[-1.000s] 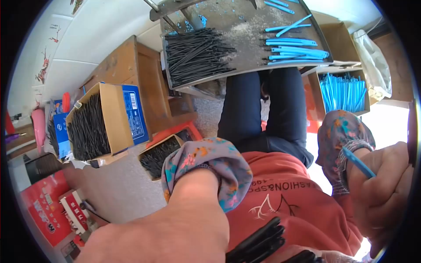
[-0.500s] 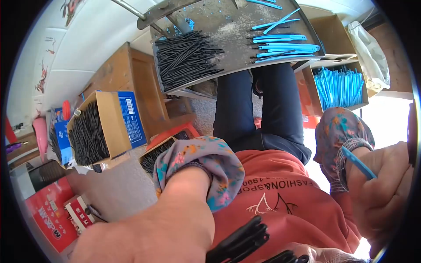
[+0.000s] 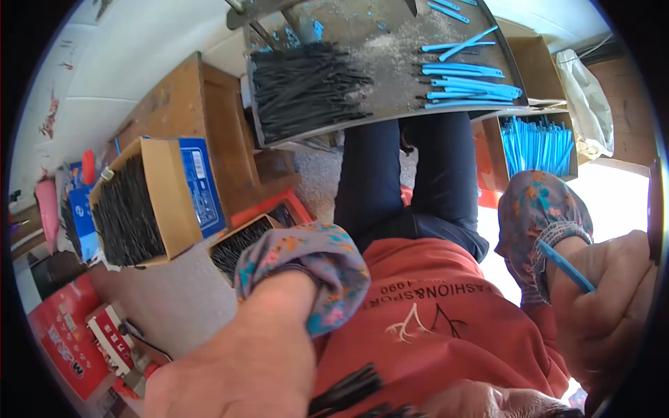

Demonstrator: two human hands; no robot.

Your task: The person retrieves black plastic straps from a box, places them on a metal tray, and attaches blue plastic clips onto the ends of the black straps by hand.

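Observation:
On the right side, my right hand [image 3: 606,296] is closed in a fist, and a slim blue stick [image 3: 568,266] pokes out of it toward the sleeve cuff. My left hand [image 3: 233,362] is close to the camera at the bottom, its fingers cut off by the frame. From beside its edge a bundle of black strips [image 3: 348,390] sticks out, apparently held in it. Ahead, a metal tray [image 3: 390,76] bears a heap of thin black sticks [image 3: 306,87] at its left and several blue sticks [image 3: 474,89] with holed ends at its right.
A cardboard box [image 3: 171,202] full of black sticks stands at the left. Another box [image 3: 240,233] of black pieces is low beside my left sleeve. Blue sticks [image 3: 533,146] fill a box beyond my right sleeve. A red package [image 3: 66,334] lies lower left. My legs reach under the tray.
The view has shifted slightly, moving the tray a little right and down. The black strips sit lower in view and show less. My right hand keeps the blue stick almost unmoved.

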